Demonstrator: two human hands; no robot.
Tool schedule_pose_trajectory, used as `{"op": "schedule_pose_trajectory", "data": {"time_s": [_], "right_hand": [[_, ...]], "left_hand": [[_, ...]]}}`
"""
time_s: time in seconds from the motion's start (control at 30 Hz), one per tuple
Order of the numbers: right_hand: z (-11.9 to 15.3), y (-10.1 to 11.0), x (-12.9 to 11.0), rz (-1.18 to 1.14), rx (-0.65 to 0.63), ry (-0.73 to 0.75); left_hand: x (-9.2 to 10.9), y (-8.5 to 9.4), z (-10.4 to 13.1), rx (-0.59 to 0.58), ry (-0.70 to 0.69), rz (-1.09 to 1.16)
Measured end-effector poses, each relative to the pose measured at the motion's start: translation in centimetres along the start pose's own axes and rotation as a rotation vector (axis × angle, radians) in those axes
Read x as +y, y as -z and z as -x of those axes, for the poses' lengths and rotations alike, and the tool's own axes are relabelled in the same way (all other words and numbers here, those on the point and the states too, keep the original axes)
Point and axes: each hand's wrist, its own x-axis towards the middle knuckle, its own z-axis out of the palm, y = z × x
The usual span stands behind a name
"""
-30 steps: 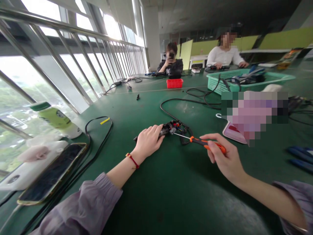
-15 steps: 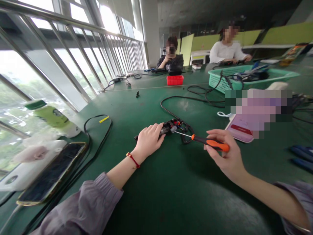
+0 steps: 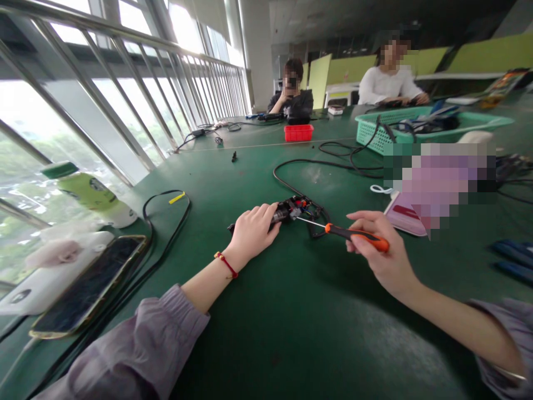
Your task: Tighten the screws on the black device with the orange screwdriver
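On the green table [image 3: 266,311], my left hand [image 3: 255,230] is wrapped round a black device [image 3: 284,211], whose right end shows small red and grey parts and wires. A black cable runs from that end. My right hand [image 3: 381,244] grips the orange and black handle of a screwdriver [image 3: 361,236]. Its thin shaft points left, with the tip at the grey part of the device; whether it touches is too small to tell. My left palm hides the middle of the device.
A bottle [image 3: 89,194], a dark phone [image 3: 89,289] and cables lie left. A red box [image 3: 298,133] stands ahead. Right are a green basket [image 3: 370,136], a pink item [image 3: 441,189] and blue-handled tools [image 3: 514,261]. Two people sit across the table.
The view has shifted slightly. My right hand has tilted a little with the screwdriver, whose tip remains at the device. My left hand keeps its hold.
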Motion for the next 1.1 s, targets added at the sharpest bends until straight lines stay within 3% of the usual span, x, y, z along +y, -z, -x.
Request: {"op": "schedule_pose_trajectory", "data": {"time_s": [0.1,0.3,0.47,0.6,0.67,0.8,0.87,0.97,1.1], "right_hand": [[0.17,0.09,0.03,-0.031,-0.04,-0.1],[0.11,0.0,-0.15,0.073,0.054,0.09],[0.13,0.04,-0.04,-0.017,-0.068,-0.064],[0.14,-0.08,-0.17,0.068,0.071,0.091],[0.21,-0.07,-0.22,0.082,0.07,0.127],[0.44,0.07,-0.13,0.027,-0.029,-0.024],[0.48,0.08,-0.04,0.031,-0.012,-0.049],[0.38,0.01,0.07,0.067,0.065,0.061],[0.32,0.0,0.22,0.034,-0.008,0.092]], "left_hand": [[0.03,0.03,0.04,-0.007,-0.001,-0.007],[0.04,0.02,0.01,-0.005,-0.005,-0.015],[0.07,0.02,-0.03,-0.004,0.001,-0.023],[0.09,0.03,-0.02,-0.003,0.001,-0.014],[0.09,0.02,-0.01,-0.008,0.004,-0.015],[0.08,-0.01,-0.02,-0.006,0.006,-0.014],[0.07,-0.01,-0.02,-0.008,0.006,-0.008],[0.06,0.01,-0.01,-0.012,0.008,-0.006],[0.09,0.03,-0.02,-0.012,0.008,-0.011]]}}
